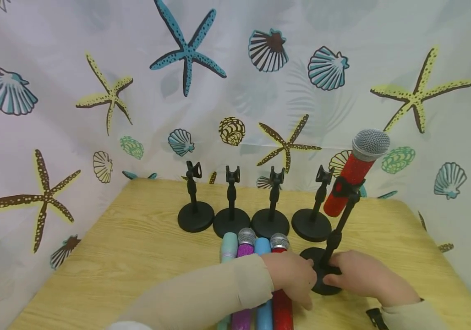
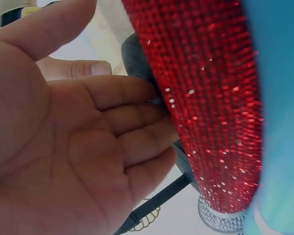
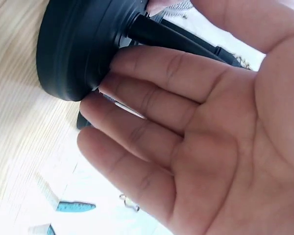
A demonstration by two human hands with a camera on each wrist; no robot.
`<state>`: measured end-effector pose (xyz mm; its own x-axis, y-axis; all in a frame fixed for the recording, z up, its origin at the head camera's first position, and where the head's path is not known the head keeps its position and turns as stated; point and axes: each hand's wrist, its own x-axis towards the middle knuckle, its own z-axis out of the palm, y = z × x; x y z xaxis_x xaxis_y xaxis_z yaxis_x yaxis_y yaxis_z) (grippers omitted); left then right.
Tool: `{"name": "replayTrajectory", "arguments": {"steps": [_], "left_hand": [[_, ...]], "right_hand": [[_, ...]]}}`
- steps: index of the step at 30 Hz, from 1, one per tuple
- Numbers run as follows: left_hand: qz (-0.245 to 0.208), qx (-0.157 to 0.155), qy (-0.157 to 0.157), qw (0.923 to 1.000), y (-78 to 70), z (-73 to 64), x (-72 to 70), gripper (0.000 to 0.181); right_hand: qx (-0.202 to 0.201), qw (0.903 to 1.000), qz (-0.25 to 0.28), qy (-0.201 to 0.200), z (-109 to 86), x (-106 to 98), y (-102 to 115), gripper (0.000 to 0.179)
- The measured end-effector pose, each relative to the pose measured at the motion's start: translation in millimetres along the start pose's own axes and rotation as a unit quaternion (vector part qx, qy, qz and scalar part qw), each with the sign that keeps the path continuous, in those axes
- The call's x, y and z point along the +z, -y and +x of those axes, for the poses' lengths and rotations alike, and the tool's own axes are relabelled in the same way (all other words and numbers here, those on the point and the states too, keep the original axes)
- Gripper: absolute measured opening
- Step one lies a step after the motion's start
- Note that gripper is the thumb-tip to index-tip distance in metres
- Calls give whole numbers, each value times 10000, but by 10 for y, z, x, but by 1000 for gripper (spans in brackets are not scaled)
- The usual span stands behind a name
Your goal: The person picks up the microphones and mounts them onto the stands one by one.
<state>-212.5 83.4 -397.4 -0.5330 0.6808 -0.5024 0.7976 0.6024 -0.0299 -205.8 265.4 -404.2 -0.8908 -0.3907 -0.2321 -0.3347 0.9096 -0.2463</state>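
A black desk microphone stand (image 1: 334,239) stands at the right of the table, and a red microphone (image 1: 351,172) with a silver mesh head sits tilted in its clip. My right hand (image 1: 363,276) touches the right side of its round base (image 3: 68,49), fingers extended in the right wrist view. On the base's left side is my left hand (image 1: 295,276), its fingers nearly straight, reaching over the lying red microphone (image 2: 210,98). Beside that one lie a blue microphone (image 1: 263,246), a purple microphone (image 1: 245,250) and a mint microphone (image 1: 229,245). The left fingertips are partly hidden behind the red microphone in the left wrist view.
Several black stands with vacant clips form a row at the back: one at far left (image 1: 195,217), others in the middle (image 1: 231,222) and right (image 1: 311,225). A patterned curtain (image 1: 136,55) surrounds the wooden table (image 1: 136,238). A small black object (image 1: 376,318) lies by the right sleeve.
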Motion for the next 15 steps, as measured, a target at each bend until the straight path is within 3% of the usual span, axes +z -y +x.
{"name": "replayTrajectory", "arguments": {"steps": [7,15], "left_hand": [[2,-148,259,9996,-123,238,-147,43],[28,-614,178,9980,-292,524,-329,38]], "right_hand": [[350,9991,-153,-169,-67,12,-180,31],[651,9975,-125,-233,-93,-25,-485,34]]}}
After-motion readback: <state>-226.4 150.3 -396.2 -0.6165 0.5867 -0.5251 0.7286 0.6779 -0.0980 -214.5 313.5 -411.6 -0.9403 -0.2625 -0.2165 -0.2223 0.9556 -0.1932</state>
